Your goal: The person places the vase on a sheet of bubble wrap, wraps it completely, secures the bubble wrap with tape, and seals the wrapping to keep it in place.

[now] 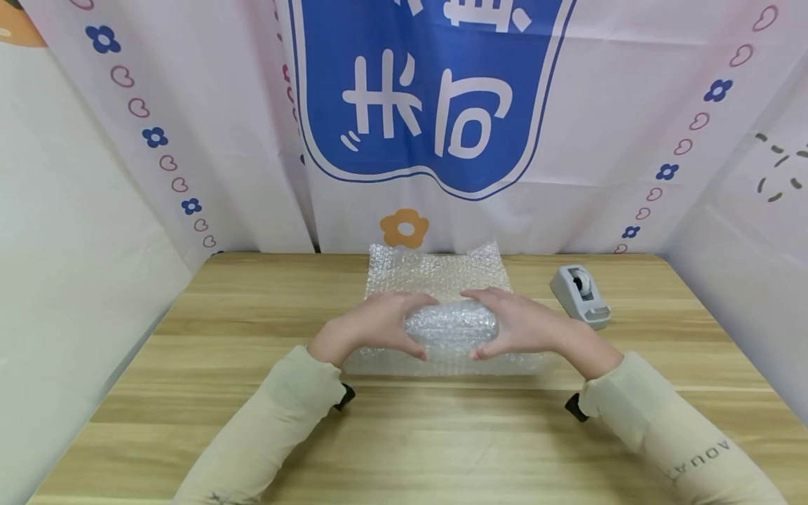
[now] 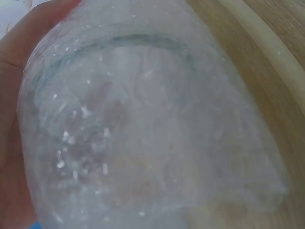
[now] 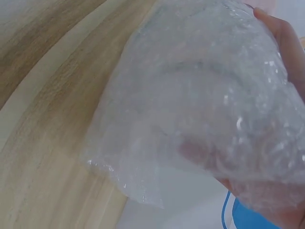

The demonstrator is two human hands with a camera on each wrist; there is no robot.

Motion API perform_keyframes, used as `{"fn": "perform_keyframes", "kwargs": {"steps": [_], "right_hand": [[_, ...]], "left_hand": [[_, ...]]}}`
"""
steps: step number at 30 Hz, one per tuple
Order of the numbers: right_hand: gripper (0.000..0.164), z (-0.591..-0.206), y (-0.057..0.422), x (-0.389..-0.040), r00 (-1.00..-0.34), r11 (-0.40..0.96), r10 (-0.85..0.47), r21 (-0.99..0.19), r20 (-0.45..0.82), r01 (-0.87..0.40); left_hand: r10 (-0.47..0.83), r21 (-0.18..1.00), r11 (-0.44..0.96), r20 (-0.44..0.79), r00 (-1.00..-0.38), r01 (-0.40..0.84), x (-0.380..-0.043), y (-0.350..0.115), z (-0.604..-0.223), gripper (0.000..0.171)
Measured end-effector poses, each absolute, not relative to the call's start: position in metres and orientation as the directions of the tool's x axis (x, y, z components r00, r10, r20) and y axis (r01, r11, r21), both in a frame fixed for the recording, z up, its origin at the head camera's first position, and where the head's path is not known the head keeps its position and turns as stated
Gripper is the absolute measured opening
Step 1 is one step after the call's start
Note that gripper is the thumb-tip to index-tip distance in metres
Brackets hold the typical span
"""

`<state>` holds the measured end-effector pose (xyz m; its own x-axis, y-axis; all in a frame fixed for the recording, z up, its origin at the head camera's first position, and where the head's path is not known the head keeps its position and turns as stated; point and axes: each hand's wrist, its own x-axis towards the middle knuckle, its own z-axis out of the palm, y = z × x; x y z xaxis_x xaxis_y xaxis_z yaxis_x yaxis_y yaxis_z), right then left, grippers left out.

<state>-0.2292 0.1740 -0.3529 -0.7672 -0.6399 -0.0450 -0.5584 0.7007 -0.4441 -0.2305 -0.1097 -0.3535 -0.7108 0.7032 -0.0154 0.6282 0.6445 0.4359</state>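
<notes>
A clear bundle rolled in bubble wrap (image 1: pixel 451 322) is held between both hands in the head view. My left hand (image 1: pixel 388 322) grips its left end, thumb in front and fingers behind. The right hand (image 1: pixel 520 321) grips the other end the same way. Behind the bundle, a loose stretch of bubble wrap sheet (image 1: pixel 435 273) reaches to the table's back edge. Through the bubble wrap (image 2: pixel 143 114) in the left wrist view, a curved greenish rim shows; what it belongs to cannot be made out. A similar faint curve shows under the wrap (image 3: pixel 200 109) in the right wrist view.
A grey tape dispenser (image 1: pixel 581 296) with a roll stands on the wooden table (image 1: pixel 442 435), right of the wrap. A printed cloth (image 1: pixel 252 140) hangs behind the table's back edge, and pale cloth walls stand at both sides.
</notes>
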Motion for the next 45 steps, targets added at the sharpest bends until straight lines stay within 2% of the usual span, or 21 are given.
{"fn": "perform_keyframes", "kwargs": {"steps": [5, 11, 15, 18, 20, 30, 39, 45], "right_hand": [[0.108, -0.353, 0.175, -0.226, -0.772, 0.704, -0.635, -0.435, -0.030, -0.562], [0.093, -0.350, 0.174, -0.217, -0.721, 0.694, -0.681, -0.200, 0.129, -0.691], [0.107, -0.352, 0.173, -0.210, -0.705, 0.698, -0.692, -0.103, 0.154, -0.708], [0.121, -0.353, 0.174, -0.205, -0.715, 0.706, -0.687, -0.113, 0.127, -0.699], [0.124, -0.353, 0.175, -0.203, -0.718, 0.705, -0.686, -0.133, 0.120, -0.696], [0.112, -0.359, 0.179, -0.205, -0.673, 0.654, -0.718, -0.155, 0.181, -0.740], [0.110, -0.366, 0.184, -0.208, -0.677, 0.648, -0.717, -0.198, 0.165, -0.735], [0.107, -0.362, 0.185, -0.216, -0.670, 0.637, -0.727, -0.216, 0.148, -0.740]], "left_hand": [[0.707, 0.436, 0.639, -0.006, -0.707, 0.635, -0.229, -0.110, -0.355, 0.088], [0.700, 0.436, 0.647, -0.014, -0.714, 0.626, -0.230, -0.109, -0.355, 0.089], [0.694, 0.438, 0.654, -0.022, -0.720, 0.617, -0.231, -0.109, -0.356, 0.090], [0.691, 0.430, 0.660, -0.025, -0.722, 0.616, -0.231, -0.110, -0.356, 0.090], [0.688, 0.429, 0.664, -0.030, -0.725, 0.612, -0.230, -0.109, -0.354, 0.091], [0.649, 0.430, 0.709, -0.089, -0.755, 0.559, -0.221, -0.106, -0.350, 0.093], [0.655, 0.452, 0.705, -0.119, -0.746, 0.547, -0.216, -0.107, -0.351, 0.094], [0.619, 0.481, 0.725, -0.139, -0.773, 0.494, -0.220, -0.106, -0.350, 0.094]]}}
